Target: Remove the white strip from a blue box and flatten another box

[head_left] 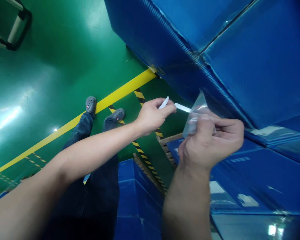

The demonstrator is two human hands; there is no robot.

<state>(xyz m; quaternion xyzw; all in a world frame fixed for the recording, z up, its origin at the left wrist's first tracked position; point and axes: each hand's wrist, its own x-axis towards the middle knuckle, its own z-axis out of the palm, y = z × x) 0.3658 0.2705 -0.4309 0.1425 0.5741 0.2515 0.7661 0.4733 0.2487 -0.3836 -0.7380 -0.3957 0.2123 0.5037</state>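
My left hand (153,115) is closed, with thumb and fingers pinching a narrow white strip (164,102) whose pointed end sticks up past the fingertips. Another white length (182,107) runs between those fingertips and a clear plastic sheet or small bag (196,113). Whether both white parts are one piece is hidden by the fingers. My right hand (212,141) grips the clear plastic between thumb and curled fingers. Both hands are in the air in front of a large blue wrapped box (260,60).
More blue boxes (250,180) stand at lower right, and another (126,200) is low in the middle, near wooden pallet edges (168,151). A yellow line (125,90) and black-yellow tape (142,155) cross the green floor. A metal frame (15,28) is at upper left.
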